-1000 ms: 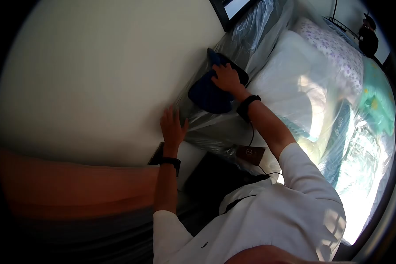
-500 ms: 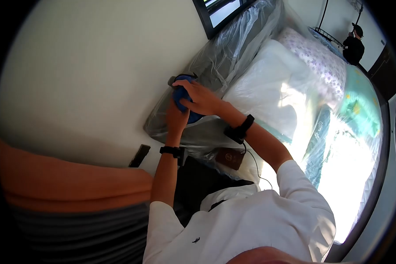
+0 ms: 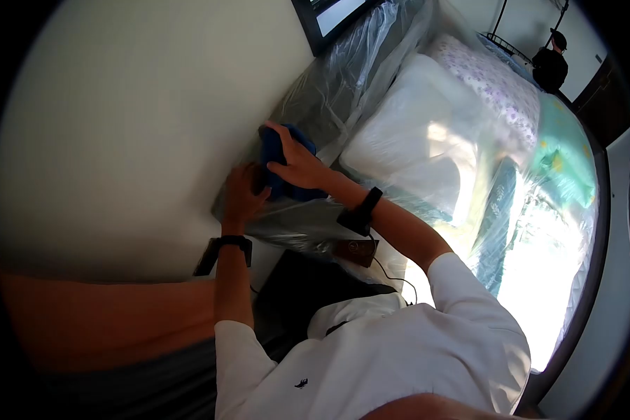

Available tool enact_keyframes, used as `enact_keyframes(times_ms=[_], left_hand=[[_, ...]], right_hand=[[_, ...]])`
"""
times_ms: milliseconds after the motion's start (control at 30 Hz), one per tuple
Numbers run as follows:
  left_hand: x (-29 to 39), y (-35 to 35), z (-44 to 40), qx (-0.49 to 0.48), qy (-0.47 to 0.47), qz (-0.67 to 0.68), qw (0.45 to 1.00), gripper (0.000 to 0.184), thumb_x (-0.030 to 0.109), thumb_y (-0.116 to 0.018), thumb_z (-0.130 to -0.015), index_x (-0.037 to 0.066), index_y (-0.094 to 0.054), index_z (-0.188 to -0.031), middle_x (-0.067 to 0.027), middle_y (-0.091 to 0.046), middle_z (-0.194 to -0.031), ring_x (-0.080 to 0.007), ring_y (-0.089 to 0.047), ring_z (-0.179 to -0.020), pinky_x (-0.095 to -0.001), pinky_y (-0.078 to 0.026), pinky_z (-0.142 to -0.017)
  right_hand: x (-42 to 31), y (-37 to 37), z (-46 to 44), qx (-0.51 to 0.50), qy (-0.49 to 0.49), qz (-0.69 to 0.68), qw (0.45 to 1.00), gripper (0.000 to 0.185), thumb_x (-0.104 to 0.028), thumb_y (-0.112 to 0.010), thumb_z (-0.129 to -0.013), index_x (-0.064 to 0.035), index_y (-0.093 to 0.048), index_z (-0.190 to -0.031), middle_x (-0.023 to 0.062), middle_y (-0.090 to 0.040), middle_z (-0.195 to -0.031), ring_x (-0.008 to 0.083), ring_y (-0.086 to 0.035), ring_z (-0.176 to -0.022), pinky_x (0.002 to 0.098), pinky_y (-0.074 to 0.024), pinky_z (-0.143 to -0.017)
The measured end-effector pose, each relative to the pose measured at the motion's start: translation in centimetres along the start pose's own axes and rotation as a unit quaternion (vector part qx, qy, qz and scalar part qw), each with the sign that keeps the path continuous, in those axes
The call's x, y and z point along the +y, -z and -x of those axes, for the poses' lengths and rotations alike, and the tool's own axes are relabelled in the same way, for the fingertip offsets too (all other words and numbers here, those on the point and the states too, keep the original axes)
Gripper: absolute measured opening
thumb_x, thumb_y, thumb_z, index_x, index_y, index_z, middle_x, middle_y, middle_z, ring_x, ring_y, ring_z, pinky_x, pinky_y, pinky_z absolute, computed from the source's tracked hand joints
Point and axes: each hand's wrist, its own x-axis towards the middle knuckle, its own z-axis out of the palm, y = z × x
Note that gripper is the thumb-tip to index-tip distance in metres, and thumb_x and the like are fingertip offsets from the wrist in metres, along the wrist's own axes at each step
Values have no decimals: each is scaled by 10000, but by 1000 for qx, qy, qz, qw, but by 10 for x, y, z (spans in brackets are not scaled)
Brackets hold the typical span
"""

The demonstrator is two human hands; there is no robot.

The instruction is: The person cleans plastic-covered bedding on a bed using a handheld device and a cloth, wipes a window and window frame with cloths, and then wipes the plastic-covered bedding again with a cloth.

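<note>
A blue item (image 3: pixel 280 187), soft-looking and partly covered by my fingers, is over the plastic-wrapped grey headboard (image 3: pixel 311 105) beside the wall. My right hand (image 3: pixel 302 166) grips it from the right, thumb and fingers spread around its side. Close to its lower left edge is my left hand (image 3: pixel 243 199), with curled fingers; what they hold, if anything, is hidden. The exact kind of the blue item does not show. Black bands with small boxes are on both wrists.
Plastic covers the bed, with a white pillow (image 3: pixel 406 126), a purple-flowered pillow (image 3: pixel 486 87) and green bedding (image 3: pixel 563 157). A brown box (image 3: pixel 357 252) and a cable lie below my right forearm. Orange curtain (image 3: pixel 105 315) hangs at left. Another person (image 3: pixel 551 66) stands at the far right.
My left hand has moved left and down, off the lower part of the blue item to its left edge. My right hand still grips the item. The view has shifted slightly.
</note>
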Motion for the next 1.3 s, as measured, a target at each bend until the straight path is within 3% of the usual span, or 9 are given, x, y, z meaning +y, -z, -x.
enact_keyframes(times_ms=[67, 133, 233, 500, 700, 933, 1100, 1167, 1300], left_hand=[[0, -6, -1, 12, 1, -7, 1000, 624, 294, -754, -803, 39, -541, -1332, -160, -497, -1372, -352, -487, -1253, -470, -418, -1052], [-1, -6, 6, 20, 12, -20, 1000, 622, 324, -732, -833, 47, -530, -1352, -147, -491, -1400, -346, -479, -1276, -468, -410, -1066], [-7, -1, 0, -2, 35, 5, 999, 631, 371, -691, -876, 66, -499, -1395, -123, -477, -1442, -328, -452, -1324, -458, -393, -1094], [-9, -10, -9, -4, 20, -109, 994, 606, 331, -641, -938, 110, -426, -1461, -94, -463, -1473, -274, -463, -1333, -414, -409, -1106], [-19, -21, -12, 15, 28, -116, 993, 593, 339, -621, -947, 85, -430, -1447, -114, -452, -1470, -274, -457, -1338, -396, -420, -1100], [-20, -23, -19, -3, 28, -128, 991, 603, 326, -622, -948, 54, -423, -1448, -147, -428, -1478, -310, -458, -1326, -410, -442, -1083], [-19, -20, -15, -41, 69, -56, 995, 678, 307, -669, -921, 80, -375, -1488, -138, -400, -1504, -319, -446, -1336, -426, -397, -1116], [-27, -28, -14, -10, 42, -60, 997, 675, 300, -691, -899, 77, -403, -1467, -139, -416, -1490, -324, -452, -1327, -427, -411, -1100], [-31, -28, -15, 17, 36, -2, 999, 684, 260, -737, -849, 85, -441, -1441, -140, -440, -1471, -340, -447, -1323, -444, -404, -1094]], right_hand=[[31, -10, -16, -51, -34, 32, 998, 627, -235, -564, -966, -97, -254, -1494, 223, -609, -1077, 380, -558, -1065, 491, -423, -913], [59, -33, -21, -28, -24, 294, 955, 584, -385, -528, -983, -110, -355, -1468, 184, -645, -1085, 376, -553, -1100, 569, -400, -897], [83, -31, -32, 33, -1, 368, 929, 564, -475, -484, -983, -128, -441, -1425, 124, -680, -1043, 335, -576, -1091, 610, -385, -871], [169, 74, -91, 123, -33, 566, 814, 463, -441, -476, -988, -157, -510, -1352, 93, -690, -1106, 301, -571, -1154, 659, -405, -871], [194, 102, -124, 128, -135, 519, 834, 459, -419, -479, -977, -139, -510, -1340, 95, -681, -1135, 355, -531, -1197, 705, -417, -810], [124, 7, -87, 105, -5, 577, 810, 342, -257, -575, -919, -91, -597, -1217, 86, -687, -935, 323, -571, -1036, 577, -445, -666], [56, -52, -31, 57, -23, 392, 918, 326, -164, -576, -915, -73, -579, -1229, 154, -652, -860, 337, -564, -928, 535, -460, -706], [52, -63, -6, 49, -48, 133, 989, 317, -107, -541, -929, -64, -550, -1243, 178, -631, -847, 347, -552, -879, 502, -471, -723], [18, -37, 42, 1, -149, 108, 983, 351, -71, -531, -932, -69, -508, -1283, 207, -627, -905, 352, -577, -894, 465, -480, -752]])
